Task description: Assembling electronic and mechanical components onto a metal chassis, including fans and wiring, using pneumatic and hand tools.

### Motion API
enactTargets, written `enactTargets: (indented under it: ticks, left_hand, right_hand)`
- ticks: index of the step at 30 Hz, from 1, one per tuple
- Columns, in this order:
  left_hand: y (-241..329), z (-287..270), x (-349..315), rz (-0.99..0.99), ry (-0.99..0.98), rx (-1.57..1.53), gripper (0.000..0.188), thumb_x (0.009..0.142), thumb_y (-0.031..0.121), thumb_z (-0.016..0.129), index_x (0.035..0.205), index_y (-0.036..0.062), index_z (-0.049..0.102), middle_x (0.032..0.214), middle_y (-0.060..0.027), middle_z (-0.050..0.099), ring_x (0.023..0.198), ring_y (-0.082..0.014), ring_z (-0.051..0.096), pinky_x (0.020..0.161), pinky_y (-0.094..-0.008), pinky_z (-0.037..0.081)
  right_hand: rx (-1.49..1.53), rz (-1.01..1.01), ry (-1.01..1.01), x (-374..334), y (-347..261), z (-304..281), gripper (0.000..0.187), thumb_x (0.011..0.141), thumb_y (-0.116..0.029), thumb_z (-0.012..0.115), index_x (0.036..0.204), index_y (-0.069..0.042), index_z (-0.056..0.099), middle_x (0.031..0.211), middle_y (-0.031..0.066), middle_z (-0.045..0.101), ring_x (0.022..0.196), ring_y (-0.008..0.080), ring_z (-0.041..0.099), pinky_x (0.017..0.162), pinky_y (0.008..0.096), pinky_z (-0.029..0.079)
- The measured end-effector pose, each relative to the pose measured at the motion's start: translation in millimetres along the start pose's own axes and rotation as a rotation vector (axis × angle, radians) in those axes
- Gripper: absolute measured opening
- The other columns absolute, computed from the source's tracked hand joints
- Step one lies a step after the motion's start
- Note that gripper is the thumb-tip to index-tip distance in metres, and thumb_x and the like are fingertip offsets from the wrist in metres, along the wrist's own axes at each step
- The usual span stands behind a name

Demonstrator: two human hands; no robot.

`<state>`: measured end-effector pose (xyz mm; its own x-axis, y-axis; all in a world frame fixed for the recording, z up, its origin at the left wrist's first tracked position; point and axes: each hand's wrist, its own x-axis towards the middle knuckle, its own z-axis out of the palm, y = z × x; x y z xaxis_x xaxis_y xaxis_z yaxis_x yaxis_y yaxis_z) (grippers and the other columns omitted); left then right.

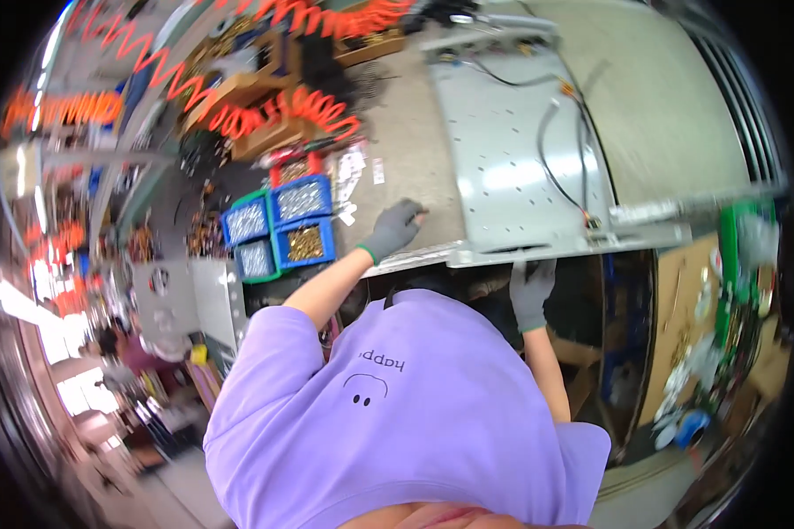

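Can pass L of grey metal panel [503, 176], over bare counter [410, 150], approx. up to white scraps [350, 175]. Blocked farther L of panel by blue bins [333, 196]; far-L of panel, by coiled red hoses [348, 22]. Could cross panel's near-L part freely. Might snag on cables [540, 145] along panel's R side & far end. Also passable R of panel, to dark bars [739, 106].

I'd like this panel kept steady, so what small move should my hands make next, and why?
Probably bring your left hand across to the near left corner of the panel. Your right hand is at its front edge, though its grip is hard to tell, while the left is off to the side by the bench edge, leaving that corner unsupported by hand.
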<state>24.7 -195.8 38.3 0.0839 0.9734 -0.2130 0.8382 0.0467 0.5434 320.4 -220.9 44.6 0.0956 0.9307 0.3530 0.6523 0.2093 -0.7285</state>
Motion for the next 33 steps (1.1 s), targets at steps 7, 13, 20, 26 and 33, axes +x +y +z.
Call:
enactTargets:
  ticks: [7, 13, 20, 26, 33]
  left_hand:
    - [-56, -31, -110, -0.232, 0.296, -0.225, 0.020, 0.084, 0.015, 0.052, 0.096, 0.0036, 0.063, 0.096, -0.0148, 0.059, 0.087, -0.0318, 0.058, 0.077, -0.0382, 0.046]
    - [-109, -81, -153, -0.366, 0.544, -0.369, 0.016, 0.083, 0.011, 0.053, 0.092, 0.0036, 0.063, 0.089, -0.0138, 0.059, 0.083, -0.0308, 0.059, 0.072, -0.0357, 0.047]
    - [-176, -126, -215, -0.590, 0.819, -0.330, 0.019, 0.083, 0.007, 0.051, 0.098, 0.0026, 0.062, 0.085, -0.0121, 0.060, 0.078, -0.0240, 0.060, 0.068, -0.0303, 0.046]
    - [-208, -73, -300, -0.845, 1.248, -0.788, 0.020, 0.086, 0.012, 0.052, 0.102, 0.0022, 0.059, 0.083, -0.0061, 0.060, 0.070, -0.0138, 0.058, 0.062, -0.0270, 0.049]
    - [-230, -68, -385, -1.144, 1.945, -1.171, 0.033, 0.086, 0.036, 0.056, 0.097, 0.0052, 0.053, 0.079, -0.0031, 0.054, 0.062, -0.0120, 0.055, 0.048, -0.0255, 0.048]
  right_hand:
    - [0.288, 0.315, -0.768, -19, -56, 44, 0.018, 0.081, -0.017, 0.063, 0.086, -0.001, 0.059, 0.069, 0.0066, 0.059, 0.061, 0.0125, 0.054, 0.058, 0.0271, 0.044]
    - [0.386, 0.113, -1.082, -17, -150, 123, 0.021, 0.082, -0.020, 0.061, 0.089, 0.000, 0.059, 0.068, 0.0085, 0.059, 0.059, 0.0135, 0.054, 0.056, 0.0279, 0.045]
    - [0.413, -0.119, -1.203, 5, -251, 239, 0.023, 0.085, -0.019, 0.058, 0.094, 0.001, 0.061, 0.073, 0.0086, 0.061, 0.062, 0.0119, 0.055, 0.057, 0.0277, 0.045]
    - [0.516, -0.380, -1.442, -19, -323, 286, 0.022, 0.086, -0.017, 0.055, 0.099, -0.001, 0.061, 0.083, 0.0120, 0.063, 0.073, 0.0187, 0.060, 0.068, 0.0291, 0.047]
    - [0.498, -1.193, -1.383, -95, -431, 343, 0.034, 0.082, -0.029, 0.059, 0.111, -0.012, 0.053, 0.102, 0.0120, 0.055, 0.093, 0.0296, 0.055, 0.077, 0.0407, 0.044]
